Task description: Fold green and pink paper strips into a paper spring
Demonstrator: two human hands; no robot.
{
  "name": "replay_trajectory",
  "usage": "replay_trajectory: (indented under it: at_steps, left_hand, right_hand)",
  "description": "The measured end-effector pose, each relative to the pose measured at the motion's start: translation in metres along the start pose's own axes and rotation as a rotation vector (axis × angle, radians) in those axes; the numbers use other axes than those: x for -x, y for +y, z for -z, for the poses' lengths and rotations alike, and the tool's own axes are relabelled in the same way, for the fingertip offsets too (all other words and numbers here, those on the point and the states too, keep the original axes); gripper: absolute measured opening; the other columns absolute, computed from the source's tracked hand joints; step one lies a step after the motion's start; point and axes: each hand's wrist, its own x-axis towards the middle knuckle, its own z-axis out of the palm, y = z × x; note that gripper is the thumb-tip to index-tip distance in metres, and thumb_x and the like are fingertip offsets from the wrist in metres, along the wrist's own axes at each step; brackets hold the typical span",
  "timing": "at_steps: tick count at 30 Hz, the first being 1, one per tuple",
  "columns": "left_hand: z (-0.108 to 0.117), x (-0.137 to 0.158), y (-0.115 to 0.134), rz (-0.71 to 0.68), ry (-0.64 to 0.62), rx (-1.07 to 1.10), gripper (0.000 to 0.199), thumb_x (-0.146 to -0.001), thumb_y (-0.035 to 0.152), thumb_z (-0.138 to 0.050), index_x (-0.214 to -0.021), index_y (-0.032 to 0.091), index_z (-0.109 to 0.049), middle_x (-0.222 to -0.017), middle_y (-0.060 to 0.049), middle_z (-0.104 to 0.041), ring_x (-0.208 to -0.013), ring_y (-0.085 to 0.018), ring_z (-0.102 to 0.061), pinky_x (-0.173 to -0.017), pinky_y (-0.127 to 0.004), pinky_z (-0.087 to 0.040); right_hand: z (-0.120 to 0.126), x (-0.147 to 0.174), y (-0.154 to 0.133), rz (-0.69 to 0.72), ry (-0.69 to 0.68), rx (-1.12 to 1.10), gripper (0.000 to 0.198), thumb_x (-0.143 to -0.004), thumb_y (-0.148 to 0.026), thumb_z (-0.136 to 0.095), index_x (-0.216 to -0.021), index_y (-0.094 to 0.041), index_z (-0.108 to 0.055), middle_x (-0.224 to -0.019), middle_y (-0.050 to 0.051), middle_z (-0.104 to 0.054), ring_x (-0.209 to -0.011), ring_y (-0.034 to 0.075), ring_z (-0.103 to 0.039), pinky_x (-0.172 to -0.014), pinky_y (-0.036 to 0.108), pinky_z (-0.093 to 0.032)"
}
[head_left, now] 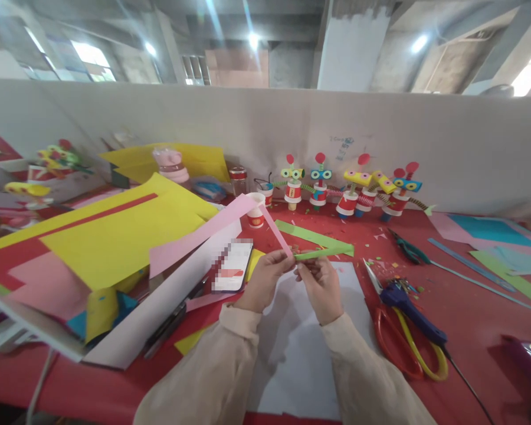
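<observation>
My left hand (265,280) is closed in a pinch on a narrow pink paper strip (278,231). The strip rises to the upper left, folds near a white and red paper cup (255,219), and trails back to the left. Close beside it, my right hand (324,289) pinches a green paper strip (313,255). This strip runs right to a fold, then back behind my hands. The ends of both strips meet between my fingertips; how they overlap is too small to make out. Beneath my hands lies a white sheet (307,360) on the red table.
Scissors (371,275), a blue glue gun (418,317) and pliers (409,245) lie on the right. A phone (234,268) and yellow paper sheets (128,236) are on the left. Several paper-cup figures (321,193) stand along the grey partition (256,130).
</observation>
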Motion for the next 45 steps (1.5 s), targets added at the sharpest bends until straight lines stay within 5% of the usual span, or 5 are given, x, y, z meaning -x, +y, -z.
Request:
replay_trajectory:
  at_steps: [11, 17, 26, 35, 45]
  left_hand:
    - [-0.001, 0.002, 0.005, 0.242, 0.124, 0.285, 0.014, -0.062, 0.019, -0.076, -0.069, 0.012, -0.065, -0.07, -0.005, -0.067, -0.064, -0.009, -0.059, -0.062, -0.02, -0.044]
    - [-0.004, 0.004, 0.009, 0.298, 0.102, 0.402, 0.007, -0.068, 0.011, -0.07, -0.07, 0.013, -0.063, -0.072, -0.005, -0.068, -0.062, -0.01, -0.062, -0.062, -0.019, -0.048]
    - [-0.006, 0.004, 0.002, 0.29, 0.057, 0.36, 0.01, -0.066, 0.011, -0.071, -0.073, 0.012, -0.065, -0.068, -0.006, -0.069, -0.059, -0.011, -0.063, -0.065, -0.022, -0.048]
    - [-0.005, 0.004, -0.003, 0.229, 0.044, 0.258, 0.031, -0.062, 0.022, -0.075, -0.091, 0.013, -0.068, -0.067, -0.005, -0.068, -0.066, -0.015, -0.063, -0.066, -0.025, -0.046]
    - [-0.007, 0.005, -0.001, 0.204, 0.041, 0.205, 0.024, -0.063, 0.023, -0.075, -0.083, 0.011, -0.069, -0.068, -0.007, -0.068, -0.066, -0.017, -0.062, -0.064, -0.026, -0.045]
  right_hand:
    - [0.007, -0.002, 0.005, 0.094, 0.026, 0.139, 0.028, -0.07, -0.026, -0.065, -0.096, -0.021, -0.058, -0.094, 0.005, -0.06, -0.087, 0.018, -0.056, -0.078, 0.034, -0.047]
    - [-0.001, 0.0, 0.004, -0.104, -0.151, -0.085, 0.044, -0.07, -0.031, -0.068, -0.11, -0.022, -0.054, -0.105, 0.006, -0.06, -0.098, 0.02, -0.057, -0.085, 0.035, -0.047]
    - [-0.004, 0.001, 0.005, -0.028, -0.21, -0.014, 0.017, -0.077, -0.035, -0.06, -0.083, -0.02, -0.056, -0.078, 0.0, -0.058, -0.075, 0.014, -0.056, -0.072, 0.027, -0.047]
    - [-0.003, 0.003, 0.005, -0.015, -0.153, 0.163, 0.018, -0.08, -0.037, -0.055, -0.078, -0.019, -0.056, -0.072, 0.0, -0.061, -0.068, 0.014, -0.056, -0.063, 0.025, -0.044]
    - [-0.003, 0.006, 0.004, -0.013, -0.126, 0.2, 0.02, -0.079, -0.04, -0.056, -0.075, -0.02, -0.056, -0.064, -0.001, -0.058, -0.06, 0.014, -0.053, -0.056, 0.025, -0.042]
